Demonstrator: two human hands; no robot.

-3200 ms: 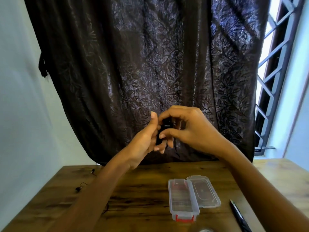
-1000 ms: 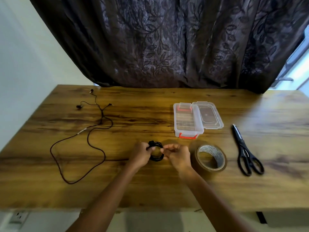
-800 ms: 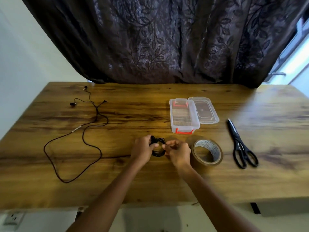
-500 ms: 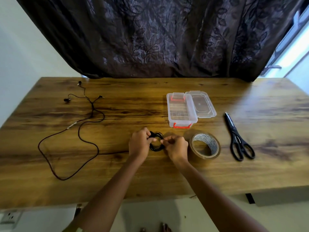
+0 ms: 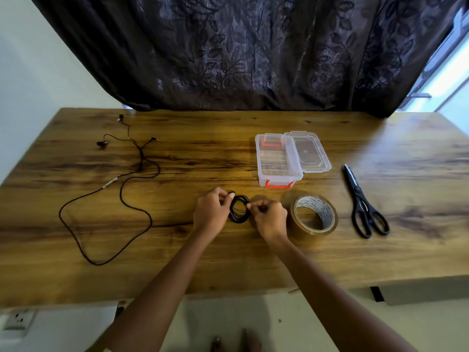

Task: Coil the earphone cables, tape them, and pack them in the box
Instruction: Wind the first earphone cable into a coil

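A small black coil of earphone cable point(image 5: 239, 209) lies at the table's middle front between my hands. My left hand point(image 5: 212, 210) pinches its left side and my right hand point(image 5: 269, 216) pinches its right side. A second earphone cable point(image 5: 121, 185) lies uncoiled and looping over the left of the table, its earbuds at the far left; one end runs toward my left hand. The clear plastic box point(image 5: 278, 162) with red latches stands open behind the coil, lid folded to the right. A brown tape roll point(image 5: 314, 215) lies just right of my right hand.
Black scissors point(image 5: 361, 203) lie right of the tape, blades pointing away. The wooden table point(image 5: 406, 161) backs onto a dark curtain point(image 5: 241, 52). A wall socket point(image 5: 17, 320) is below the table's front left edge.
My hands came down from in front of the curtain to the tabletop with the coil. Over the last second they stayed on the coil while the view shifted slightly.
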